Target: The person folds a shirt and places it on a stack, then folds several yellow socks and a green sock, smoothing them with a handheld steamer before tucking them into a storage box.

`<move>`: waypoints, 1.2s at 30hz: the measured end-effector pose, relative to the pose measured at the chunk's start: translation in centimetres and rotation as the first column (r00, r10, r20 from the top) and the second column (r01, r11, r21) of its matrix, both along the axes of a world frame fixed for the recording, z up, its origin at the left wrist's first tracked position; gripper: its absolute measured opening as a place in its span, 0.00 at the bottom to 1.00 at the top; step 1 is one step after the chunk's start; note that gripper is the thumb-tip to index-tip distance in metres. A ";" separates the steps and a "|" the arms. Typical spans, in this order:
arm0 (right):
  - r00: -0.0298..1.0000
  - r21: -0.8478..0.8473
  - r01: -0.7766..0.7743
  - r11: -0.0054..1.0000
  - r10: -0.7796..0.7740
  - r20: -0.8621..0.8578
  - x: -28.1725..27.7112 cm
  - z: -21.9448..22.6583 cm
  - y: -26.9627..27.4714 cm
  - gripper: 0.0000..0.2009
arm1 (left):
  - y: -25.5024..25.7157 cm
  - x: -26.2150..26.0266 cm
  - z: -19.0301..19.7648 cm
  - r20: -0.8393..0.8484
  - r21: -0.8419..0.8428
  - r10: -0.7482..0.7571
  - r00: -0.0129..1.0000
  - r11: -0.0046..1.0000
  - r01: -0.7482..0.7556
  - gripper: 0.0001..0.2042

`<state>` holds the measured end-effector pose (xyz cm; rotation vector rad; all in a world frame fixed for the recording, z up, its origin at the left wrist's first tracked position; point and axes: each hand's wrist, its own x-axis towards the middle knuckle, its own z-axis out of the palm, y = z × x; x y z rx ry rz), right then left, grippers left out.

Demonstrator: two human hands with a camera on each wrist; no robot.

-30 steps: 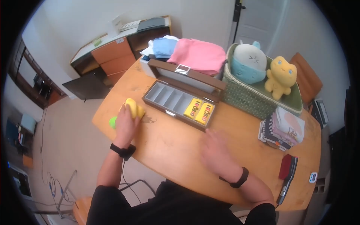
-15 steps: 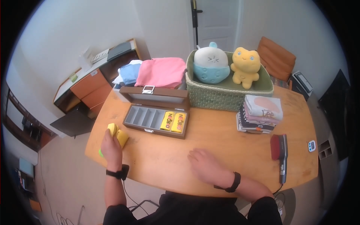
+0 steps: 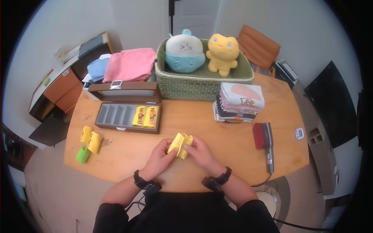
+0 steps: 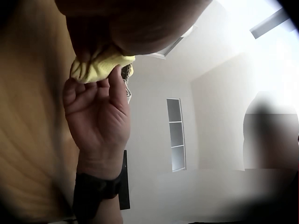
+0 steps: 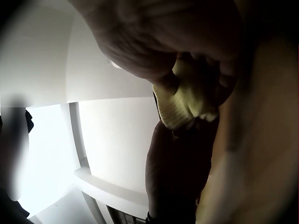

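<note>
Over the front of the table, both hands pinch a yellow rolled sock bundle, one hand at each side. My left hand has its thumb on the near face; my right hand grips the other side with thumb and fingers. Ribbed yellow knit shows between the fingers in the left wrist view and the right wrist view. Beyond the hands, to the left, an open brown divided box holds two yellow rolls marked NEOBIO in its right compartments; its other compartments are bare grey.
Two yellow rolls and a green roll lie at the table's left edge. Behind stand piled clothes and a green basket with two plush toys. Folded clothes, a corded hairbrush and a small timer are at right.
My left hand has left the rolls at the table's left edge and come to the middle with a yellow sock bundle. My right hand has taken hold of it too. The head view has shifted right.
</note>
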<state>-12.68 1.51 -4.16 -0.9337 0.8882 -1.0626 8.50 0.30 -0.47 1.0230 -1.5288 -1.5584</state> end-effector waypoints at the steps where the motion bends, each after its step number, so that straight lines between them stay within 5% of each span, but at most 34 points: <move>1: 1.000 0.009 0.016 1.000 -0.016 0.002 -0.4 -0.2 0.0 0.21 | -0.3 -0.5 0.0 -0.020 0.015 -0.032 0.999 0.999 0.033 0.20; 6: 0.943 -0.189 0.211 0.959 -0.250 -0.220 -1.2 0.4 1.1 0.26 | -1.1 -2.2 0.3 0.047 -0.042 -0.066 0.997 0.997 0.068 0.23; 8: 0.913 -0.186 0.201 0.962 -0.252 -0.320 -1.6 1.6 1.7 0.26 | -1.6 -2.2 -0.2 0.322 -0.301 -0.104 0.941 0.931 0.206 0.24; 10: 0.875 -0.182 0.192 0.964 -0.253 -0.414 -1.8 1.7 2.2 0.26 | -1.4 -2.7 -0.8 0.333 -0.295 -0.053 0.942 0.942 0.158 0.24; 12: 0.622 -0.552 0.048 0.832 -0.457 -0.635 -1.9 1.9 2.4 0.28 | -1.3 -3.1 -0.8 0.344 -0.295 -0.004 0.939 0.949 0.112 0.24; 14: 0.609 -0.565 0.022 0.824 -0.459 -0.646 -1.8 2.9 2.9 0.27 | -1.3 -3.3 -0.4 0.476 -0.367 0.019 0.879 0.913 0.179 0.24; 19: 0.583 -0.569 -0.007 0.822 -0.458 -0.670 -2.3 3.1 3.3 0.23 | -0.7 -3.8 -0.4 0.510 -0.417 0.035 0.860 0.884 0.211 0.24; 21: 0.517 -0.424 -0.033 0.905 -0.348 -0.782 -2.5 3.1 3.5 0.20 | -0.7 -3.8 -0.6 0.545 -0.390 0.003 0.838 0.886 0.250 0.24; 24: 0.429 -0.482 -0.033 0.875 -0.424 -0.798 -2.6 3.3 3.5 0.15 | -1.3 -4.0 -0.8 0.521 -0.452 -0.015 0.853 0.843 0.291 0.18; 34: 0.510 -0.259 0.229 0.938 -0.343 -0.789 -7.5 2.3 1.9 0.10 | -3.8 -1.7 -1.3 0.346 -0.480 -0.270 0.898 0.772 0.417 0.10; 36: 0.619 -0.227 0.173 0.959 -0.285 -0.732 -8.2 2.4 1.9 0.13 | -4.1 -1.8 -1.4 0.364 -0.459 -0.293 0.884 0.770 0.444 0.10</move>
